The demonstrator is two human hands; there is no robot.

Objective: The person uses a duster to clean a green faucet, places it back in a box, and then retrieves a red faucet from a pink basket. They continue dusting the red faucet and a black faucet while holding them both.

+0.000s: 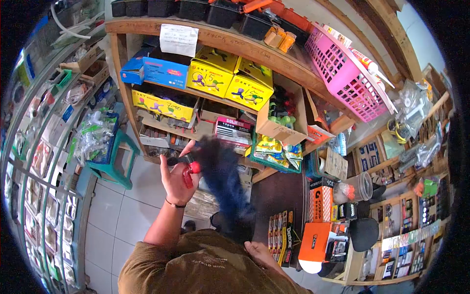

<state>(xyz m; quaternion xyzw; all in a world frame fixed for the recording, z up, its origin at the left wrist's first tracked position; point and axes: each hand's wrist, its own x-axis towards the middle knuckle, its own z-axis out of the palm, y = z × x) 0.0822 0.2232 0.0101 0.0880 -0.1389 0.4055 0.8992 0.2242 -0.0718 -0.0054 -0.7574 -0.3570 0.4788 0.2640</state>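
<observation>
My left hand (179, 179) is raised in front of the shelf, palm up, with a small red and black plastic item (190, 171) resting in it. The thumb and some fingers are stretched out around this item. Lower down, beside my brown shirt (196, 264), my right hand (258, 252) hangs near my body; its fingers are partly hidden, and I cannot tell what they do. A dark blue cloth-like shape (225, 181) is blurred just right of my left hand. Behind it stand yellow boxes (210, 78) and an open carton (281, 130) with green and red items.
A pink basket (347, 73) hangs over the shelf at the upper right. A green stool (115, 161) stands at the left near a glass display case (39, 196). Orange boxes (313, 240) are stacked at the lower right. Tiled floor (105, 210) shows at the left.
</observation>
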